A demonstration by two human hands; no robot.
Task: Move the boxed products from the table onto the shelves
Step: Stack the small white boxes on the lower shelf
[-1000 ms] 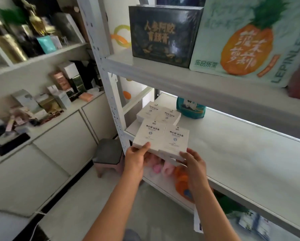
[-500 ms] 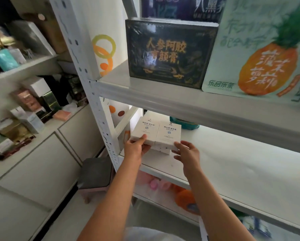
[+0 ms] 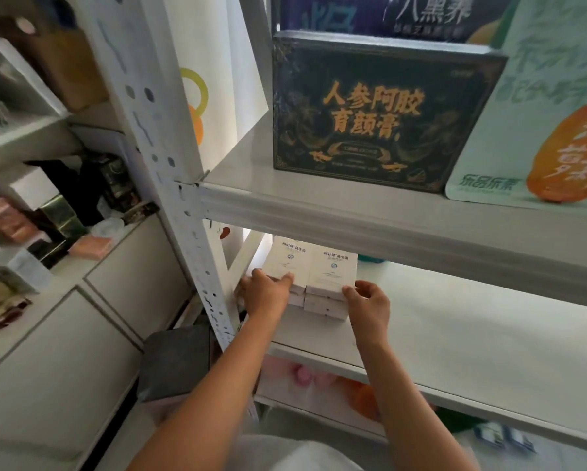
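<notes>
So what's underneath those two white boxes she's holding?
More white boxes of the same kind, stacked on the middle shelf. How many layers, I cannot tell; the hands cover parts.

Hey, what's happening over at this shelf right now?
A person is stocking small white boxes on the middle shelf of a white rack. The left hand holds the left stack at its front, and the right hand pinches the right stack's corner. The boxes sit stacked at the shelf's left end.
</notes>
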